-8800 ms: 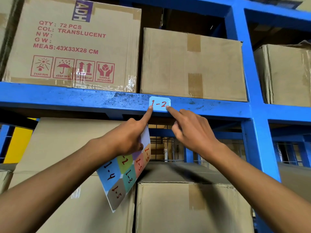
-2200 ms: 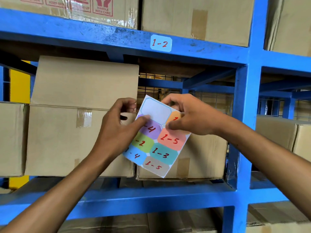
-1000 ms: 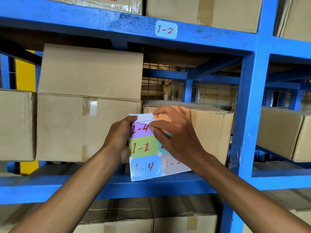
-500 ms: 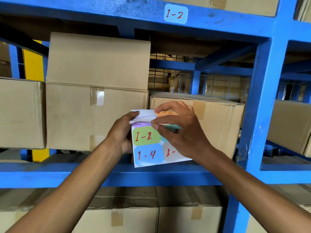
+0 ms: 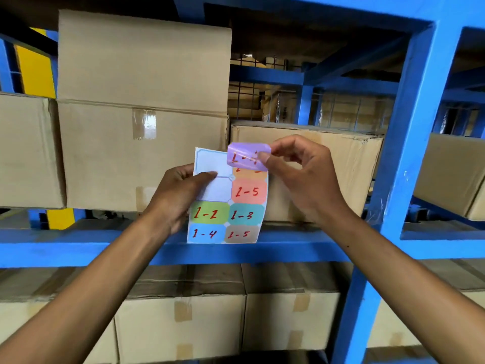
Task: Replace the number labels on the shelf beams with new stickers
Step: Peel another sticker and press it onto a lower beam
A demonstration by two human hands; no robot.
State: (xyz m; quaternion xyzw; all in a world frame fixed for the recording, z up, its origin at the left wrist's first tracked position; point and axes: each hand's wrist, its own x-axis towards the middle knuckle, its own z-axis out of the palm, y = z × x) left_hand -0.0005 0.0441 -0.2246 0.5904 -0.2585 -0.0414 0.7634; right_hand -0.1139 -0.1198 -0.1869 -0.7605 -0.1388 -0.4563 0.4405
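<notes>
My left hand (image 5: 178,195) holds a sticker sheet (image 5: 228,206) upright in front of the shelf, thumb pressed on its bare left column. The sheet carries coloured labels with red handwritten numbers: 1-5, 1-2, 1-3, 1-4, 1-5. Its top two left cells are blank backing. My right hand (image 5: 301,177) pinches a purple sticker (image 5: 248,156) by its right edge, peeled off and lifted over the sheet's top right. The blue shelf beam (image 5: 78,250) runs just below the sheet.
Cardboard boxes fill the shelf: a tall stack (image 5: 141,111) at left, a lower box (image 5: 328,164) behind my right hand, more boxes (image 5: 210,319) on the level below. A blue upright post (image 5: 409,143) stands to the right. A wire mesh (image 5: 262,101) shows behind.
The purple sticker has come off the sheet and is now held in my right fingers. The view has dropped, so the beam with the 1-2 label is out of frame.
</notes>
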